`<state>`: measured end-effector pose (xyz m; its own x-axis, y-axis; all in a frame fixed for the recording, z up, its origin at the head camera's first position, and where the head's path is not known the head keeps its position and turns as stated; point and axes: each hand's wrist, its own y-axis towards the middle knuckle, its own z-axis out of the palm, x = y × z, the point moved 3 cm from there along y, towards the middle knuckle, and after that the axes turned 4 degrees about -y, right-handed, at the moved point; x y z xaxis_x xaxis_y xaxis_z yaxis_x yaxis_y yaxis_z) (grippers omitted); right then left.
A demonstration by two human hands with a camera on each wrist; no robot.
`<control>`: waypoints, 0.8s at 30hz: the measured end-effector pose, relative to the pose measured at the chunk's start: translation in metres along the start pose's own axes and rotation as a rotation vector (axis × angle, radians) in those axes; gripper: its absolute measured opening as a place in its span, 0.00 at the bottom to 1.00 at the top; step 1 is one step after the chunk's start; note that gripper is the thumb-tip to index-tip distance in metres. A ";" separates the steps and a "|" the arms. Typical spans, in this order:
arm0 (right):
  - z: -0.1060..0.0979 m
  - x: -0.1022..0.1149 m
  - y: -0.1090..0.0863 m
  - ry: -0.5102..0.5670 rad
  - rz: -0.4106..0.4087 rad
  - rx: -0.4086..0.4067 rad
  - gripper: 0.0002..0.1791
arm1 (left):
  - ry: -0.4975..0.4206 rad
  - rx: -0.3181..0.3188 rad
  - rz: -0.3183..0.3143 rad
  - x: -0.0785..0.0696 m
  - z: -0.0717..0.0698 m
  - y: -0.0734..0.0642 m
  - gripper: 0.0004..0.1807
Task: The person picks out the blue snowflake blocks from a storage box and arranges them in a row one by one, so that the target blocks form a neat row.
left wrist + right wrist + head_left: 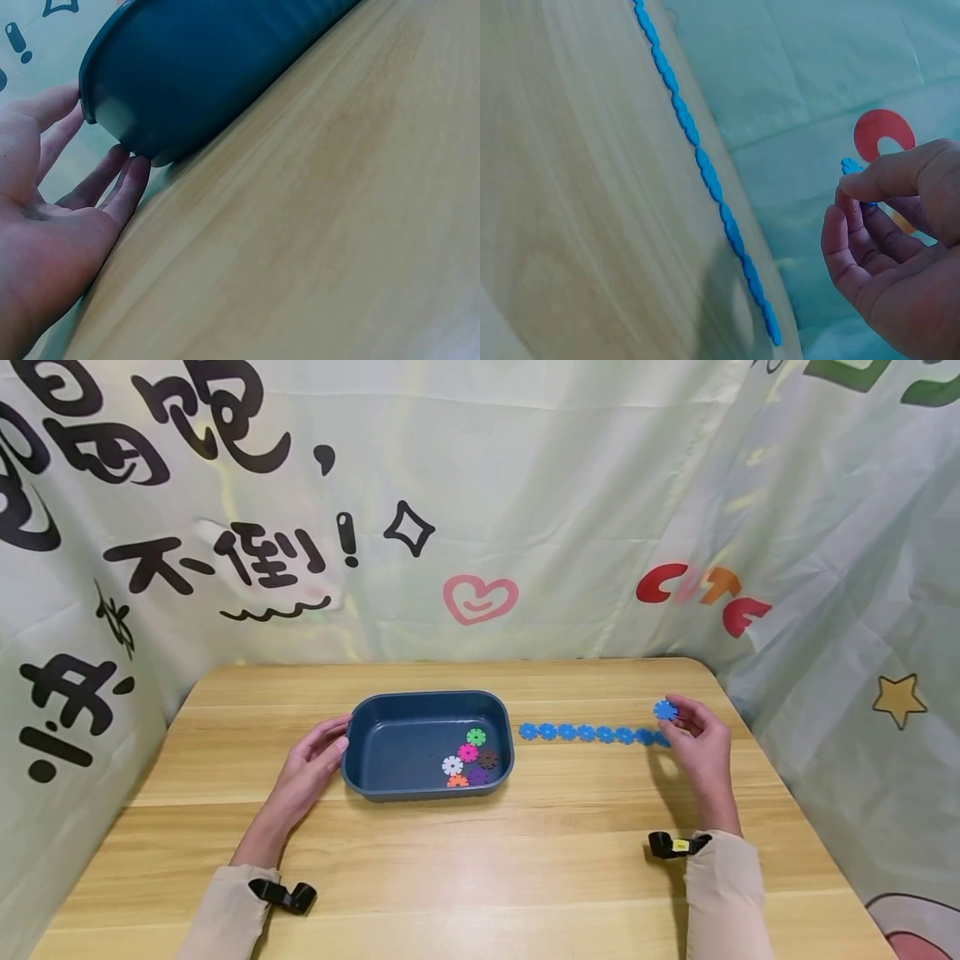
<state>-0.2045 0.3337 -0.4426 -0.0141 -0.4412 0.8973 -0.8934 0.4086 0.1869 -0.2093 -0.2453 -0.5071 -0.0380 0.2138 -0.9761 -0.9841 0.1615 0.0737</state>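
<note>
My left hand [311, 762] rests against the left end of a dark blue tray [390, 795], its fingertips on the outer wall. Closer up, the left wrist view shows those fingers [133, 184] touching the tray [187, 75] below its rim. Between thumb and fingers, my right hand [703, 747] pinches a blue snowflake-shaped plastic disc [664, 710]. That disc [847, 166] is held up, partly hidden by the thumb. Below it, a row of several blue snowflake discs [585, 733] lies end to end on the table, its right end overlapped by the hand.
Inside the tray's right side lie several discs: green [476, 737], pink [468, 752], brown [487, 759], white [452, 766], purple [477, 776] and orange [457, 781]. The wooden table [465, 877] ends at a printed curtain [570, 527] behind and on both sides.
</note>
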 end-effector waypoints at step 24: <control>-0.032 -0.028 0.008 -0.035 0.066 -0.119 0.23 | -0.023 0.001 0.006 0.000 0.000 0.000 0.26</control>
<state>-0.1963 0.3751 -0.4537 -0.0889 -0.4366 0.8953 -0.8307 0.5285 0.1752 -0.2092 -0.2457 -0.5068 -0.0396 0.2368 -0.9707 -0.9838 0.1609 0.0794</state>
